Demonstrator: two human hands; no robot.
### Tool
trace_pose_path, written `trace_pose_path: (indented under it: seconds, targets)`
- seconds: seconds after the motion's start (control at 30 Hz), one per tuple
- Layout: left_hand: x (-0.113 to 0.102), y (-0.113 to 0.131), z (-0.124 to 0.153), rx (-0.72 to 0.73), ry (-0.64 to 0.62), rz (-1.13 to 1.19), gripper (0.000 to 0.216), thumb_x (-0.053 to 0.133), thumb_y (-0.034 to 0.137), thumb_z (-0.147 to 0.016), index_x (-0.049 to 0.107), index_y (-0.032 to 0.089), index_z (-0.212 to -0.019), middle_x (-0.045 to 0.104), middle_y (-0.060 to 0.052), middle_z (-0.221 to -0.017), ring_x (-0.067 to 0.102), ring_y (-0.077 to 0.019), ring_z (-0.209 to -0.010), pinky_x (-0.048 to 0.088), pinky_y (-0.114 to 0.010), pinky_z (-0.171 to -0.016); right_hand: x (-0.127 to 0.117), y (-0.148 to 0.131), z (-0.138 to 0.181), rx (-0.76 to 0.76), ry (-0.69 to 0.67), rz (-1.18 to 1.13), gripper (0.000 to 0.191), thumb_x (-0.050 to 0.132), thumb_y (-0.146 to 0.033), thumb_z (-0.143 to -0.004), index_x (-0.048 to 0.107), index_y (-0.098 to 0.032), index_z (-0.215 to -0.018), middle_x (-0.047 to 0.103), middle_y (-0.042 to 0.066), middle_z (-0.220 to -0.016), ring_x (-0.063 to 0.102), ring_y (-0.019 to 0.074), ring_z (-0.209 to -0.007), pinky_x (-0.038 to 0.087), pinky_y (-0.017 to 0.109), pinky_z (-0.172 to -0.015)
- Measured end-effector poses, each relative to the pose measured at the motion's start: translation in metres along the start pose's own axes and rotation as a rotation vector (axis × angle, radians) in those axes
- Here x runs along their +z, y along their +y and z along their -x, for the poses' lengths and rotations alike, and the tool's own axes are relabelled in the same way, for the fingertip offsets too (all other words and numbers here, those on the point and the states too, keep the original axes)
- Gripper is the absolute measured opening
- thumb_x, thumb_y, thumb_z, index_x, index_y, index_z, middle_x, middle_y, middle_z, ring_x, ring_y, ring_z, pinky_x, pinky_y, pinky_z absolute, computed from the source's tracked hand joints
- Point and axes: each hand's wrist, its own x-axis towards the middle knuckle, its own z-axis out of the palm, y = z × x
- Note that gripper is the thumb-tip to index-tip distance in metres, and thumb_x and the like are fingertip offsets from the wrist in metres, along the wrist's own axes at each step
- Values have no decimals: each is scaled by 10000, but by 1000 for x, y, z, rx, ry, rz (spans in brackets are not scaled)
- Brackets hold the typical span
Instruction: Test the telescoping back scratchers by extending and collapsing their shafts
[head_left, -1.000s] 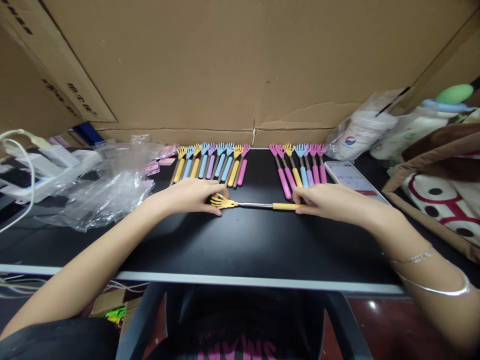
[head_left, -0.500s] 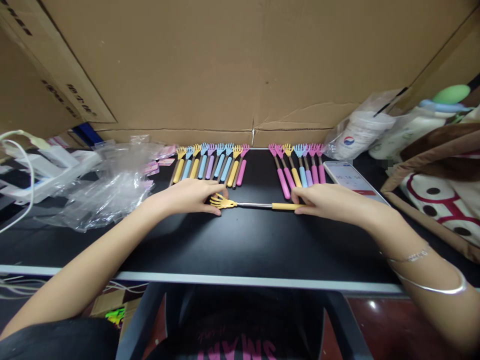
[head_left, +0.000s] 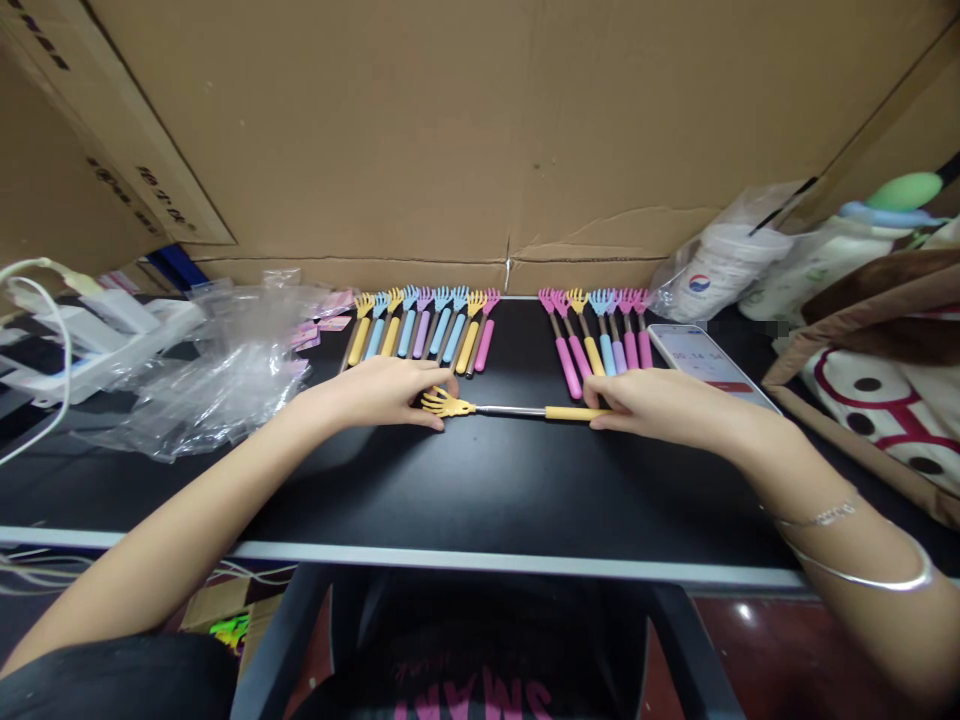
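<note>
A yellow back scratcher [head_left: 510, 411] with a metal rod lies level across the middle of the black table, its clawed head to the left. My left hand [head_left: 397, 390] is closed, thumb and fingers around that head. At the other end, my right hand [head_left: 630, 400] pinches the yellow handle. Behind my left hand is a row of back scratchers [head_left: 439, 330] in yellow, blue, purple and pink, heads toward the wall. A second row of back scratchers [head_left: 596, 335], mostly pink, lies behind my right hand.
Clear plastic bags [head_left: 225, 370] lie at the left beside a white power strip [head_left: 112, 335] with cables. To the right are a phone [head_left: 705, 365], a bagged white cup [head_left: 727, 270], a bottle [head_left: 832, 250] and a brown-trimmed bag [head_left: 885, 390]. A cardboard wall [head_left: 450, 130] closes the back.
</note>
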Motion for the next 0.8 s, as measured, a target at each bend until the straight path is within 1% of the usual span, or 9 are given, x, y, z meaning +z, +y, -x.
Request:
trace_pose_path:
  seconds: [0.17, 0.37, 0.53, 0.67, 0.8]
  targets:
    - [2, 0, 0, 7, 17, -6, 359, 512, 519, -841, 528, 290, -1118, 640, 15, -1007, 601, -139, -733, 342, -219, -608, 0, 0, 0, 0, -3, 1, 167, 482, -377, -821, 531, -218, -804, 595, 4, -707, 515, 115, -564, 254, 228, -498]
    - [2, 0, 0, 25, 34, -22, 354, 520, 506, -841, 525, 287, -1118, 640, 9, -1039, 601, -141, -753, 329, -214, -601, -1, -1, 0, 12, -21, 6, 162, 482, -377, -831, 526, -221, -819, 593, 3, -722, 517, 120, -584, 254, 229, -506]
    - [2, 1, -1, 24, 39, -25, 348, 509, 509, -844, 534, 286, -1110, 638, 14, -1031, 606, -138, -761, 352, -219, -621, -1, -1, 0, 5, -21, 10, 154, 474, -366, -832, 524, -221, -822, 596, 6, -731, 523, 122, -591, 251, 229, -505]
    - [1, 2, -1, 28, 50, -35, 326, 528, 498, -835, 545, 290, -1084, 649, 26, -1027, 614, -144, -797, 347, -219, -616, 1, -1, 1, -29, 6, 17, 142, 476, -354, -824, 516, -218, -812, 588, 4, -723, 518, 118, -584, 251, 227, -504]
    - [0, 3, -1, 31, 67, -56, 309, 532, 497, -833, 553, 293, -1064, 659, 39, -1011, 622, -150, -852, 340, -216, -615, 5, 0, 0, -92, 80, 27, 96, 477, -305, -817, 488, -216, -784, 574, -7, -708, 491, 107, -567, 247, 226, -512]
